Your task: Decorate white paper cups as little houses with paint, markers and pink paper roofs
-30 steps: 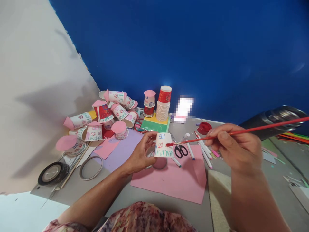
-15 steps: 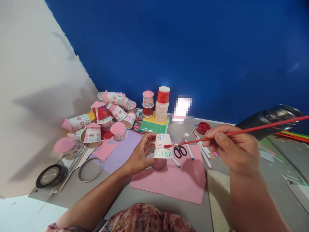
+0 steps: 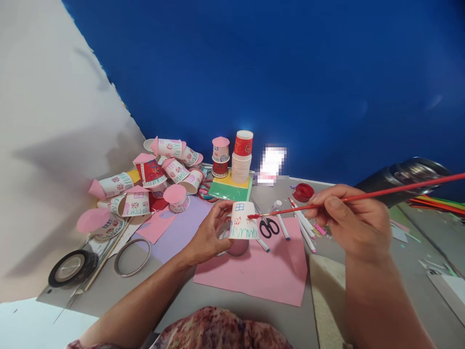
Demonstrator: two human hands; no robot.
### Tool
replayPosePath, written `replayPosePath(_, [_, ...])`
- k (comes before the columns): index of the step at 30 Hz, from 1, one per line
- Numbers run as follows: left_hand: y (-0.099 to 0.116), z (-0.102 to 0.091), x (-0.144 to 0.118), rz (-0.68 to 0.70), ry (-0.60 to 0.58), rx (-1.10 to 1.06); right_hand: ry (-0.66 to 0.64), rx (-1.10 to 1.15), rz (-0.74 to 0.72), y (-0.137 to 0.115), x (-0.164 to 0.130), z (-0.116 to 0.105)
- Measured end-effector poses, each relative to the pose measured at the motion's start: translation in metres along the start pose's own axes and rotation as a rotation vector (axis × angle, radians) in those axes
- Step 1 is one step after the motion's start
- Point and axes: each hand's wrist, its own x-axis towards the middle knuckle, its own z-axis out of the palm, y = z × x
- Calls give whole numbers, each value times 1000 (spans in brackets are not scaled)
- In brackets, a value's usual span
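My left hand (image 3: 206, 236) holds a small white paper cup (image 3: 242, 221) upside down over a pink paper sheet (image 3: 261, 269). The cup bears a blue window, red marks and green zigzags along its rim. My right hand (image 3: 354, 220) grips a long red paintbrush (image 3: 366, 195), and its red tip touches the cup's right side. Under the cup sits a pink round piece (image 3: 238, 247), partly hidden.
Black scissors (image 3: 268, 227) and several markers (image 3: 301, 225) lie right of the cup. Decorated cups with pink roofs (image 3: 152, 172) pile up at left. A cup stack (image 3: 242, 157) stands on coloured paper (image 3: 232, 190). Tape rolls (image 3: 72, 266) lie at front left, a dark bottle (image 3: 403, 182) at right.
The brush tip shifted slightly left along the cup's side and back; my left hand keeps holding the cup. The view drifted a little.
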Motion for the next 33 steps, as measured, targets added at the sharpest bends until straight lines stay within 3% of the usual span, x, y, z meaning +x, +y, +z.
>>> replayPosePath(27, [-3, 0, 0, 14, -42, 12, 14, 4, -18, -1, 1, 1])
replayPosePath(33, [-1, 2, 0, 6, -43, 10, -47, 24, 13, -5, 2, 3])
